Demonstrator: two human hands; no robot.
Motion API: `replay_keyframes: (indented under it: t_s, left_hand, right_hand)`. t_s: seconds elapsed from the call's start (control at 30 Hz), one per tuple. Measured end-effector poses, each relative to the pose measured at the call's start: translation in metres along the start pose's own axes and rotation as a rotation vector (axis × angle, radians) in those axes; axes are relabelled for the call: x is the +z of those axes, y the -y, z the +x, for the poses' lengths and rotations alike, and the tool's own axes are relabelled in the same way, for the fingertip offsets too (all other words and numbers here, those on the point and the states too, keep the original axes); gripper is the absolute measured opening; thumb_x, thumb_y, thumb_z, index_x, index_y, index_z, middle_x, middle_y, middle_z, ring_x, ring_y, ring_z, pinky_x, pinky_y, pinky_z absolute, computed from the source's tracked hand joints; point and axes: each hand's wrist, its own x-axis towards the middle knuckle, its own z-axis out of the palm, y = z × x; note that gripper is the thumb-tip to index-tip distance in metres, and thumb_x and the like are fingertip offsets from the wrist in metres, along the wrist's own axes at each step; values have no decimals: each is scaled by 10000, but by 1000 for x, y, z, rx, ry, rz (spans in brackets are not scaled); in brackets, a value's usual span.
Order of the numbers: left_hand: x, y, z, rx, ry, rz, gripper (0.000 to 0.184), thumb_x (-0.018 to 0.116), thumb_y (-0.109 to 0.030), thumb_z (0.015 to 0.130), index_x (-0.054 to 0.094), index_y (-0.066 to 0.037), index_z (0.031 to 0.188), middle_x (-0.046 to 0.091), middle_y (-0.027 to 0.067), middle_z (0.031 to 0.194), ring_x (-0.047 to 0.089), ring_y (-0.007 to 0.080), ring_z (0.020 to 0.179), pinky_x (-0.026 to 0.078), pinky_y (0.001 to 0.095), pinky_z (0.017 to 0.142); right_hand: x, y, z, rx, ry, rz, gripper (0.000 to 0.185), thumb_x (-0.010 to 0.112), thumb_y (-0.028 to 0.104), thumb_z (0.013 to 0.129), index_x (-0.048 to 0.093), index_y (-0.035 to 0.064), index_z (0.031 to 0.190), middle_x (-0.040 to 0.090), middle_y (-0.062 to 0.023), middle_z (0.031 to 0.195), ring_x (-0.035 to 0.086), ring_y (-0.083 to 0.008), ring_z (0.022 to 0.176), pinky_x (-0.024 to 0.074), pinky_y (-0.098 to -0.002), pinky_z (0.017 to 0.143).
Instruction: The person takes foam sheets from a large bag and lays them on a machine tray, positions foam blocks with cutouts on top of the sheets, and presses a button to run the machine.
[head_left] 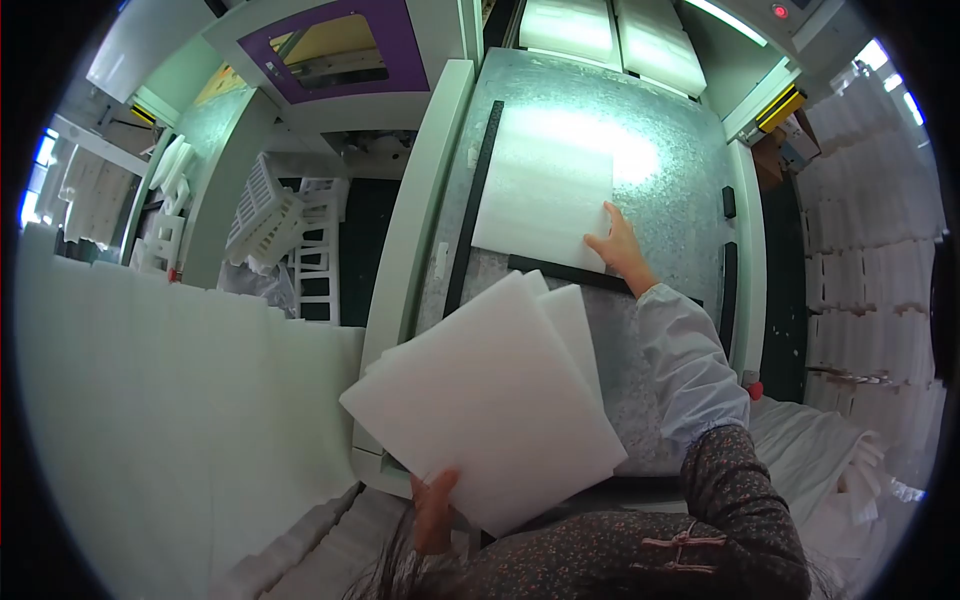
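Observation:
My left hand (434, 508) grips a few loosely fanned white foam sheets (485, 400) by their lower-left edge, thumb on top and the other fingers hidden beneath. The sheets are tilted in front of my body. On the metal machine bed (670, 240), another white foam sheet (545, 190) lies flat against a long black guide strip (478, 200) and a front black strip (570, 273). My right hand (622, 248) is at this sheet's right edge near its front corner, thumb and fingers spread, touching it.
Tall stacks of white foam (170, 400) stand at the left. More foam stacks (870, 280) rise at the right. White foam blocks (570, 30) sit behind the bed. Black stops (729, 290) line its right side, and a red knob (755, 390) sticks out at the right frame.

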Motion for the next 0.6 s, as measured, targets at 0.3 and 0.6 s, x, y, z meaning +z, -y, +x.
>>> replay_keyframes:
  t_s: [0.3,0.6]
  left_hand:
    - [-22,21,9,37,-1,-162,330,457,-114,850,516,12,1149,593,129,1053,560,184,879,437,264,760]
    - [7,3,16,218,156,-60,299,432,-194,916,540,28,1086,596,126,1033,555,177,864,446,269,758]
  right_hand:
    - [-8,8,-11,-127,-69,-236,646,643,284,739,422,62,1304,423,-218,1219,501,-359,1009,423,-390,875]
    - [-80,83,-166,-211,700,366,465,492,309,929,454,23,1294,543,-94,1209,506,-200,1066,423,-289,875]
